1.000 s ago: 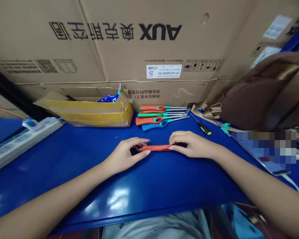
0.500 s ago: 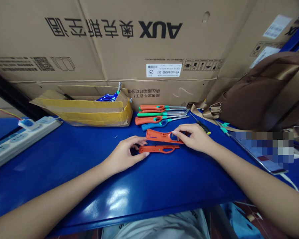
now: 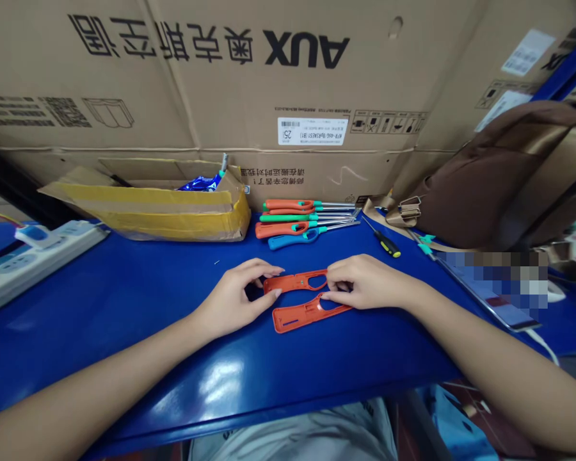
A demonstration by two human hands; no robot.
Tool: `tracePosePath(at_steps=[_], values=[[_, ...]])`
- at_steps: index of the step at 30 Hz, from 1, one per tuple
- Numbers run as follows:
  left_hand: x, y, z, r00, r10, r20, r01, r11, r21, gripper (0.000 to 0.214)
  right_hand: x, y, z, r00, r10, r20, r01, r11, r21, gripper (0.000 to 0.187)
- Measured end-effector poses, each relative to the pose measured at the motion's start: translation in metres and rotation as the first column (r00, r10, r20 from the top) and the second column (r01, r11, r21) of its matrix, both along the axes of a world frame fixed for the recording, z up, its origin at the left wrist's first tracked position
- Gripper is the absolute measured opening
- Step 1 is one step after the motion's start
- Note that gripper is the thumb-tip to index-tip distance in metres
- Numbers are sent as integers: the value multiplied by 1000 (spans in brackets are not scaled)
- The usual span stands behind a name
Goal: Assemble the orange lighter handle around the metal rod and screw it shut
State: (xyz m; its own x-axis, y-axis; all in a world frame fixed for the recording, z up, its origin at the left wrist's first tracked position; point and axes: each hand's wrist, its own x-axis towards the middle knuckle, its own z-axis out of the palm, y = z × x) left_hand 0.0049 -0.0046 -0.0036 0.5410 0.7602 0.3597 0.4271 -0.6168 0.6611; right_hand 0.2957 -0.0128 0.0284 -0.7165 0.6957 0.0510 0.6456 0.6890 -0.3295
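Note:
Two orange lighter handle halves lie with their hollow insides up, one behind the other. My left hand (image 3: 240, 296) grips the left end of the farther half (image 3: 295, 281) between thumb and fingers. My right hand (image 3: 365, 283) is closed at the right end of the nearer half (image 3: 297, 315), its thumb by the trigger opening. The right fingers also reach the tip of the farther half; whether they press on it I cannot tell. Behind the hands lies a row of long-nosed lighters (image 3: 288, 228) in orange, green and blue.
A yellow-taped cardboard box (image 3: 173, 218) stands at the back left, beside a white power strip (image 3: 38, 256). A screwdriver (image 3: 386, 242) lies behind my right hand. To the right are a phone (image 3: 489, 294) and a brown bag (image 3: 489, 186). Large cardboard (image 3: 211, 89) walls the back.
My right hand has brought its slotted half from behind the other half to the near side. The half in my left hand now lies behind it.

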Motion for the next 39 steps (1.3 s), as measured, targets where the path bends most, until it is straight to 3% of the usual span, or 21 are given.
tracePosePath(at_steps=[3,6,8,10,12,13,18,23,25,27,29,33,39], values=[[0,-5,4,997,-28,-72,37,992,124,28,3,1,2,999,-35,-33,35,999,20,20],[0,-11,8,983,-94,-156,125,971,206,31,5,2,6,994,-70,-89,73,997,36,27],[0,-13,10,965,-162,-205,207,952,224,34,10,5,11,975,-207,-84,216,968,124,22],[-1,-15,11,942,-220,-252,278,935,221,38,23,13,17,876,-481,-44,478,848,231,19],[-3,-14,10,921,-254,-294,321,924,206,42,47,22,24,652,-758,28,729,636,253,17],[-4,-13,9,912,-264,-313,335,921,199,45,62,26,27,575,-817,52,786,569,242,17],[-8,-7,4,888,-266,-375,358,912,201,49,130,40,33,287,-931,224,934,324,149,17],[-8,-5,4,884,-231,-405,338,916,216,43,142,51,22,180,-946,268,974,209,83,25],[-8,-5,4,882,-220,-417,336,914,227,40,140,53,20,173,-951,258,978,197,70,28],[-7,-5,4,887,-217,-408,335,909,246,40,137,52,21,202,-948,245,975,219,43,23],[-7,-5,3,895,-217,-390,335,905,264,40,135,48,26,265,-938,223,962,272,-2,16],[-8,-4,0,904,-214,-371,326,905,273,38,128,40,37,404,-904,138,914,393,-99,27],[-8,-2,-2,917,-206,-342,301,920,252,39,118,36,39,564,-824,-49,781,552,-291,24]])
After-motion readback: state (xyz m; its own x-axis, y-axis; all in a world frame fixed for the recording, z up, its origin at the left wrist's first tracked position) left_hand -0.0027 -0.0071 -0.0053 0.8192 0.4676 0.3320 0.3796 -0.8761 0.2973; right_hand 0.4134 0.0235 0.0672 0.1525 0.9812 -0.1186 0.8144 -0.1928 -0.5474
